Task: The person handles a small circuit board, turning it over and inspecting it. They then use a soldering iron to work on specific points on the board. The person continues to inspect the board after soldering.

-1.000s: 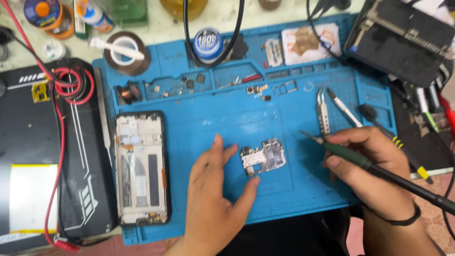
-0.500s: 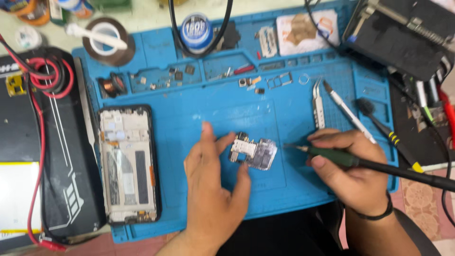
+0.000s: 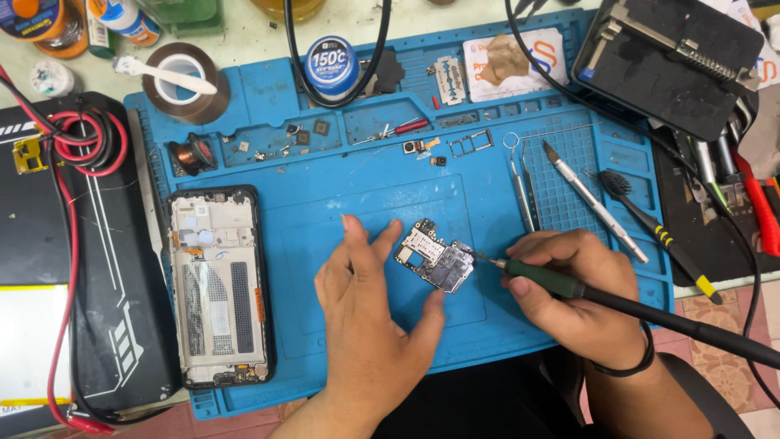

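A small phone circuit board (image 3: 435, 256) lies on the blue work mat (image 3: 341, 162). My left hand (image 3: 370, 313) rests flat beside it, with a fingertip and the thumb steadying the board's left and lower edges. My right hand (image 3: 573, 297) grips a soldering iron (image 3: 569, 287) with a green grip and black handle; its fine tip touches the board's right edge. An opened phone frame (image 3: 218, 284) lies at the mat's left side.
Tweezers (image 3: 520, 187), a craft knife (image 3: 593, 203) and a black brush (image 3: 650, 223) lie right of the board. A tape roll (image 3: 187, 81), a small blue jar (image 3: 331, 61), loose small parts and a black holder (image 3: 674, 57) sit at the back. Red wires (image 3: 77, 146) lie left.
The view has shifted slightly. My right hand brought the iron tip leftwards onto the board's right edge. My left hand stayed on the board.
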